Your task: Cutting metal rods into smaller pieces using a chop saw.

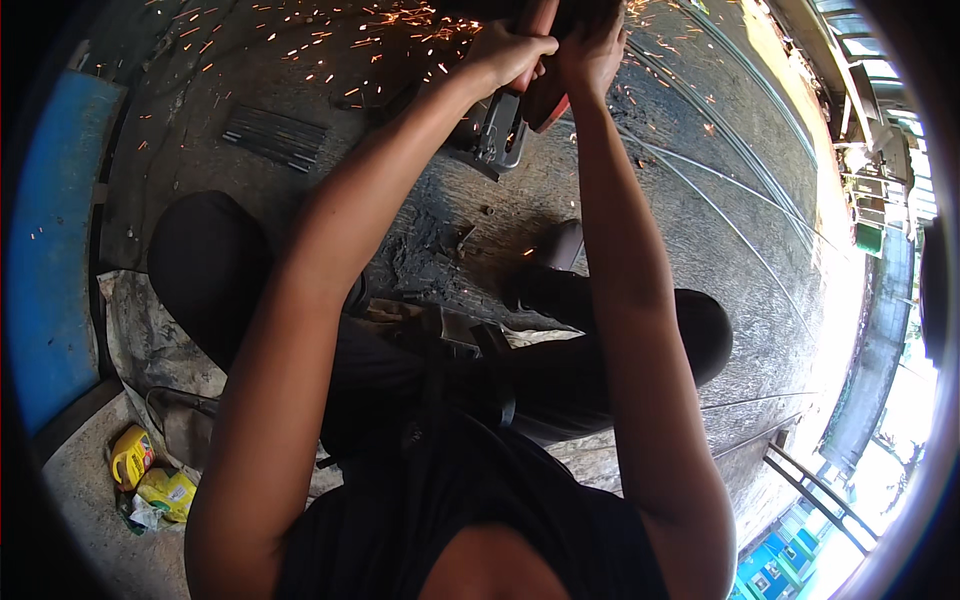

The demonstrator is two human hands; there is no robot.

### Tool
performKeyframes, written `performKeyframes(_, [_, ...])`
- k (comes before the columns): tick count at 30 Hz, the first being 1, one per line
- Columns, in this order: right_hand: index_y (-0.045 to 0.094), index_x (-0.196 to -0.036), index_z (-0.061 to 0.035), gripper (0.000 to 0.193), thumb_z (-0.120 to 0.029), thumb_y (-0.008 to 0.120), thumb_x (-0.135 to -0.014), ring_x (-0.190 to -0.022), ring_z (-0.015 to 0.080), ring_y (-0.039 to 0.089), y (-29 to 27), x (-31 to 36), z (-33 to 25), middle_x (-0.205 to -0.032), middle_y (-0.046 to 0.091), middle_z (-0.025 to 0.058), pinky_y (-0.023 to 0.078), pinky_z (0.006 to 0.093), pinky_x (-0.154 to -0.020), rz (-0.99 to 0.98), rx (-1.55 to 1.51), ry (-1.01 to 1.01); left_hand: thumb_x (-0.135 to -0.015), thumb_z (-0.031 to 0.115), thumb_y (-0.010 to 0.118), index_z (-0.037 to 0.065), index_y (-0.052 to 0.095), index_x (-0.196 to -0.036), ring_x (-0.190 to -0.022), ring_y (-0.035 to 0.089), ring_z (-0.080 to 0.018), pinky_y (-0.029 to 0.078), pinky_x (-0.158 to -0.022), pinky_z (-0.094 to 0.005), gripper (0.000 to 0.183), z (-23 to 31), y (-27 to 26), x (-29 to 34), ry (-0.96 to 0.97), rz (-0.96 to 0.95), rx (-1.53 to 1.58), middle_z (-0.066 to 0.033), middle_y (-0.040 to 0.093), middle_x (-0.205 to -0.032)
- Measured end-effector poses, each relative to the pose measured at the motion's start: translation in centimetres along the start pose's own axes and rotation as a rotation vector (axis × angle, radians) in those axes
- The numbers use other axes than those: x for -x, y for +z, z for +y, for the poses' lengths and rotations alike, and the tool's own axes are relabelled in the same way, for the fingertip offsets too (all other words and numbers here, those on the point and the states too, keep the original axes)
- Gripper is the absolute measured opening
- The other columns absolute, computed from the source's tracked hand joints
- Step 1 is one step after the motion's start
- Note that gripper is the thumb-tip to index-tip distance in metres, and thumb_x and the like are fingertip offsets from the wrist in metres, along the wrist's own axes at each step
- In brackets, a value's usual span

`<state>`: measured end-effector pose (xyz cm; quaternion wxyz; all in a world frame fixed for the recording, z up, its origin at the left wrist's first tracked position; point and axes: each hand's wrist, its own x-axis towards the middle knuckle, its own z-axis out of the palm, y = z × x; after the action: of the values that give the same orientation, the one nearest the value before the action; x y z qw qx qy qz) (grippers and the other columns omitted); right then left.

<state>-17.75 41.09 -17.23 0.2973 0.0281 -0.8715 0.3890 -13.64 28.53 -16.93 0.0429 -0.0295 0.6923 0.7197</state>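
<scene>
At the top edge, my left hand (508, 52) is wrapped round the reddish handle (538, 18) of what looks like a cut-off saw. My right hand (594, 60) lies against the dark upper part of the machine, its fingers stretched out and pressed along it. Below the hands show a red disc-like guard edge (550, 108) and a grey metal clamp base (503, 140). Bright orange sparks (380, 45) spray across the floor, mostly to the left and some to the right. Whatever is being cut is hidden by the hands and the frame edge.
Short dark bars (272, 137) lie left of the machine; long thin rods (735, 180) stretch across the right floor. A nut (488, 210) lies before my dark shoe (560, 245). A blue panel (60, 240), yellow bottle (131, 457) and yellow packet (168, 494) are at left.
</scene>
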Motion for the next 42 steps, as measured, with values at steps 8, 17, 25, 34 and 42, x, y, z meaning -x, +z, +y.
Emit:
performKeyframes(8, [0.031, -0.147, -0.011, 0.06, -0.014, 0.051, -0.09, -0.117, 0.0487, 0.049, 0.6, -0.1, 2.0, -0.134, 0.045, 0.0308, 0.045, 0.0512, -0.095, 0.045, 0.007, -0.018, -0.076, 0.025, 0.069, 0.002, 0.067, -0.086, -0.06, 0.063, -0.0149, 0.05, -0.056, -0.029, 0.025, 0.2, 0.5, 0.2, 0.001, -0.018, 0.007, -0.0079, 0.065, -0.068])
performKeyframes(17, [0.031, -0.147, -0.0093, 0.062, -0.012, 0.051, -0.088, -0.114, 0.0506, 0.05, 0.8, 0.1, 1.5, -0.13, 0.046, 0.0323, 0.045, 0.052, -0.094, 0.014, 0.017, 0.009, -0.076, 0.024, 0.071, 0.002, 0.066, -0.087, -0.059, 0.063, -0.014, 0.05, -0.054, -0.0286, 0.025, -0.7, -0.3, -0.2, 0.012, -0.018, -0.018, -0.0079, 0.065, -0.068])
performKeyframes(25, [0.031, -0.147, -0.0114, 0.06, -0.011, 0.049, -0.09, -0.112, 0.0516, 0.05, 0.3, 0.4, 0.6, -0.126, 0.049, 0.0326, 0.045, 0.052, -0.093, 0.026, -0.028, -0.014, -0.082, 0.02, 0.067, 0.004, 0.06, -0.065, -0.042, 0.052, -0.0149, 0.04, -0.042, -0.0335, 0.024, 0.7, 0.2, 0.6, -0.155, 0.043, 0.039, -0.0058, 0.056, -0.054])
performKeyframes(34, [0.031, -0.146, -0.011, 0.06, -0.011, 0.049, -0.089, -0.111, 0.0522, 0.05, 0.7, 0.4, 2.0, -0.127, 0.047, 0.0331, 0.043, 0.0544, -0.093, 0.057, 0.01, -0.069, -0.081, 0.019, 0.067, 0.003, 0.059, -0.064, -0.043, 0.054, -0.0153, 0.04, -0.041, -0.033, 0.025, 1.1, 0.3, 0.9, -0.152, 0.024, 0.067, -0.0065, 0.057, -0.056])
performKeyframes(42, [0.031, -0.146, -0.0111, 0.063, -0.008, 0.05, -0.086, -0.112, 0.0517, 0.05, 0.1, 0.7, 1.0, -0.127, 0.048, 0.0321, 0.045, 0.0539, -0.092, 0.025, -0.02, 0.014, -0.08, 0.02, 0.067, 0.004, 0.056, -0.058, -0.039, 0.051, -0.0158, 0.04, -0.041, -0.0334, 0.029, 1.8, 0.2, 1.4, -0.169, 0.013, 0.03, -0.0048, 0.053, -0.048])
